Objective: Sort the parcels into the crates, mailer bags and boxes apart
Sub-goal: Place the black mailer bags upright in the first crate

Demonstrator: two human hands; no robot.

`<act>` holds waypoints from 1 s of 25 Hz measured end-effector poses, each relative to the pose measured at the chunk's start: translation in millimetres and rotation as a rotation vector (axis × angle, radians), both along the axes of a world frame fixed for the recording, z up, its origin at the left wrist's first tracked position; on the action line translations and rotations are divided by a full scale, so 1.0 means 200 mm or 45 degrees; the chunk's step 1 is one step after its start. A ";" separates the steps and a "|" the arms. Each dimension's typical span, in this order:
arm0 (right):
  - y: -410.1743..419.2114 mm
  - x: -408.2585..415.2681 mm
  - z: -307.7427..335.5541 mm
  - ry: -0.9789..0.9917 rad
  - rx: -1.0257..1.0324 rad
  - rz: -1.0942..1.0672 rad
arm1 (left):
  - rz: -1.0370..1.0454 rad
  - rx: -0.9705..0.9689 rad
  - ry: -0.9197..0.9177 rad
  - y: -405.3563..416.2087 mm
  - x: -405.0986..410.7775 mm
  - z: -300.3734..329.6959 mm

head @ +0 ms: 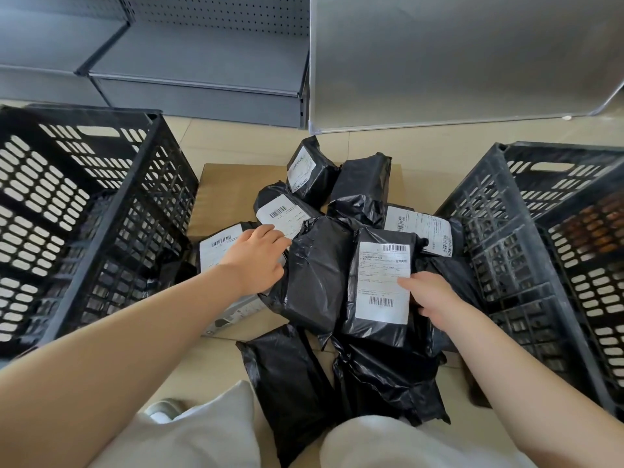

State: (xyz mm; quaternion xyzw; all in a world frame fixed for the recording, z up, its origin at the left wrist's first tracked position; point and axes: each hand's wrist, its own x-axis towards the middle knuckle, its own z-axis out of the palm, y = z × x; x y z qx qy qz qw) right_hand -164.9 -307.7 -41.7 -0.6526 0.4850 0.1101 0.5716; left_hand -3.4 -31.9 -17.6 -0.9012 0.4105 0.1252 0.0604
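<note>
Parcels sit in one heap (351, 265) at frame centre, on cardboard (233, 194) laid over the floor, between two black crates: left crate (77, 204) at the left edge, right crate (553, 251) at the right edge. That layout puts either crate within one arm swing.

Visible heap is nearly all black mailer bags. A grey box (236, 312) pokes out low on the left, under the bags.

Left hand (256, 261) reaches into the left side of the heap, fingers loosely extended and resting across bags. No clear grip; looks like it is parting the bags or steadying the heap.

Right hand (432, 295) pinches the right edge of the labelled bag (381, 285) at centre, thumb on the label, fingers behind. The bag is on top and is the easiest pick.

Left crate looks empty through the slots. Something brown shows through the right crate's wall; cannot tell what.

Judgement: sorting is barely begun; the labelled bag goes next.
</note>
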 end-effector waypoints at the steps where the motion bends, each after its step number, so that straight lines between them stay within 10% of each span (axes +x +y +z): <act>1: -0.01 0.01 0.02 -0.016 -0.026 -0.010 | 0.041 -0.020 0.039 -0.01 0.00 0.00; 8: -0.08 0.05 0.14 -0.175 -0.183 -0.140 | 0.504 -0.352 0.547 -0.13 -0.05 0.04; 14: -0.01 0.10 0.22 -0.440 -0.273 -0.216 | 0.894 -0.743 1.542 -0.21 -0.07 0.10; 25: 0.18 0.21 0.31 -0.689 0.114 -0.240 | 0.901 -0.996 1.649 -0.27 -0.11 0.14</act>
